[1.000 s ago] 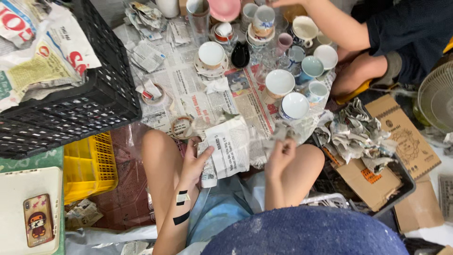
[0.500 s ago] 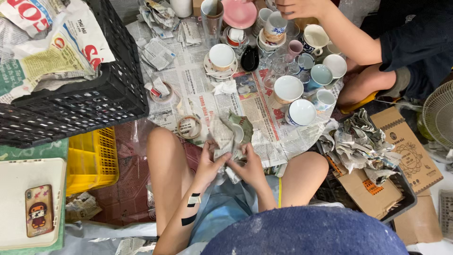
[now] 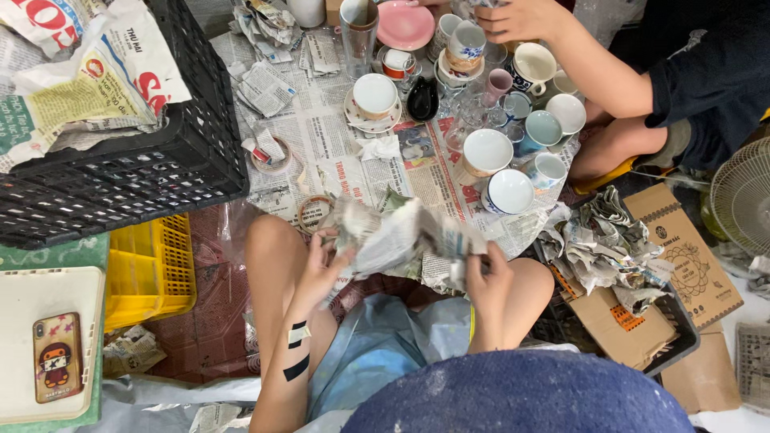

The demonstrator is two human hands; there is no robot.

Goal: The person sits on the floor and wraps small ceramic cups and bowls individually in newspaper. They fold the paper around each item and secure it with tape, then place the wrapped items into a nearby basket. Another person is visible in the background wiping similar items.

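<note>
A: What have the hands got? Quick.

B: I see the left hand (image 3: 321, 269) and the right hand (image 3: 488, 279) both closed on one crumpled sheet of grey printed newspaper (image 3: 401, 236), one at each end. Left fingers curl over the left edge, right thumb and fingers pinch the right edge. I can't tell whether anything is wrapped inside the paper.

A: Where's the sheet?

B: Off the floor, stretched between the two hands above the bare knees, just in front of the spread newspaper floor covering (image 3: 337, 144).

A: Near it?

B: A roll of clear tape (image 3: 314, 212) lies just beside the left hand on the covering; a second tape roll (image 3: 273, 154) sits farther up. Past the sheet I see two white round ceramic cups (image 3: 488, 152), (image 3: 510, 191) near each other, mouths up, in a cluster of more cups. A white cup on a saucer (image 3: 374, 98) and a pink round plate (image 3: 405, 24) stand farther off.

A: Sides?

B: A black plastic crate (image 3: 144, 176) stuffed with newspaper on the left, a yellow plastic basket (image 3: 152, 269) below it, and a phone in a brown case (image 3: 56, 357) on a white tray (image 3: 16, 321). On the right, a cardboard box of crumpled paper (image 3: 634, 317). Another person's hand (image 3: 525, 18) is over the cups at the top.
</note>
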